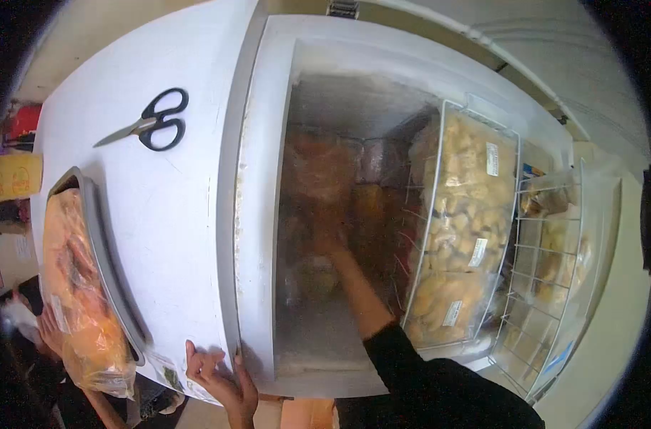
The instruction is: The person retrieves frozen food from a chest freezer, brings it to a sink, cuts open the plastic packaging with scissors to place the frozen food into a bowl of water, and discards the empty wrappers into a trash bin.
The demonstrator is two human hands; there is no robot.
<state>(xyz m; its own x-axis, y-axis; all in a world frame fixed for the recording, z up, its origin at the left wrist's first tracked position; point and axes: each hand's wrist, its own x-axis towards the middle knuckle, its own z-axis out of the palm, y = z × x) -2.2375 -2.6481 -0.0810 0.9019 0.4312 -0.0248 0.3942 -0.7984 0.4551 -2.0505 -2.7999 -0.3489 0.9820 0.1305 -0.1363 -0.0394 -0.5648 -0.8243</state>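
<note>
My right arm reaches down into an open chest freezer (257,214). My right hand (327,232) is low inside it, over dim frozen packages (322,168); haze and shadow hide the fingers and whatever they may touch. At the front edge of the white lid surface (182,250), my left hand (222,375) rests with its fingers apart, holding nothing. A small clear packet with something green (171,377) lies just left of it. Farther back on the white surface are scissors (150,127) with black handles, blades slightly apart.
A wire basket (424,250) at the freezer's right holds labelled bags of pale yellow pieces (457,186). Another wire basket (543,307) stands beyond it. At left, another person's hand (50,329) touches plastic-wrapped meat (79,272) on a metal tray (104,264).
</note>
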